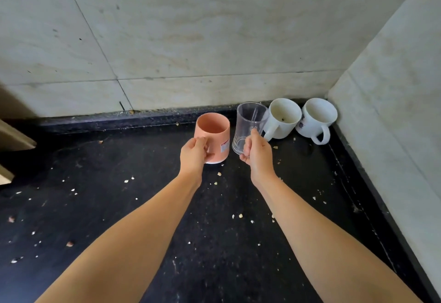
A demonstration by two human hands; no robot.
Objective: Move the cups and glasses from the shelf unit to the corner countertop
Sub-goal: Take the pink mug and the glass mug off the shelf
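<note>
My left hand (194, 153) grips a pink mug (213, 130) by its near side; the mug stands upright, and I cannot tell whether its base touches the black countertop (143, 207). Beside it, my right hand (257, 153) holds a clear glass mug (248, 121) by its handle, tilted slightly away from me. Two white mugs stand in the corner: one (284, 117) just right of the glass, another (317, 118) against the right wall, handles toward me.
Pale marble walls (214, 40) close the corner at the back and right. Crumbs and small debris (238, 216) are scattered over the dark counter. A beige edge of some furniture (14, 138) juts in at the left.
</note>
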